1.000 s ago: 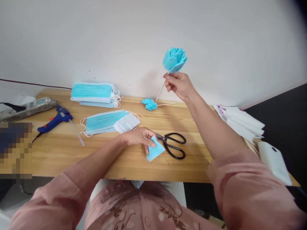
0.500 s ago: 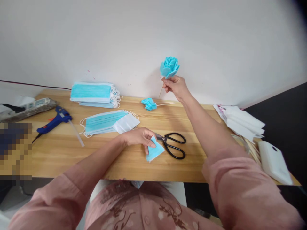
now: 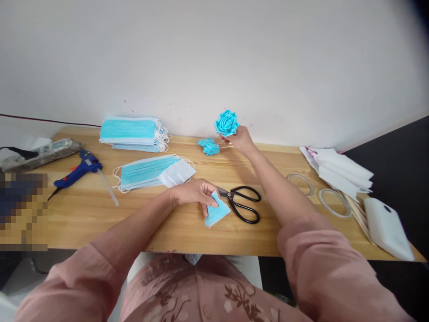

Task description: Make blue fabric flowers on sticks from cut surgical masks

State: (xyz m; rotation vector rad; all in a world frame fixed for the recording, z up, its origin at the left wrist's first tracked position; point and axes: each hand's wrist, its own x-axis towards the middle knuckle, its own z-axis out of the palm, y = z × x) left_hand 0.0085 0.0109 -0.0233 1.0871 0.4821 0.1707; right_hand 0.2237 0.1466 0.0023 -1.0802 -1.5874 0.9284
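Note:
Near the wall my right hand grips a blue fabric flower from behind and below its head; the stem is mostly hidden. Just left of it, smaller blue flowers on thin sticks lie on the table. My left hand rests low over the table and pinches a cut piece of blue mask fabric between thumb and fingers. Black-handled scissors lie beside that piece, blades toward my left hand. Behind the hand lie a blue face mask and a white folded piece.
A stack of masks sits against the wall. At left are a blue glue gun with a glue stick and a power strip. On the right lie tape rolls, white sheets, thin sticks and a white case.
My right hand has lowered the flower and brought it slightly left, with its face now tipped toward me. The tape rolls have come into view. My left hand stays put.

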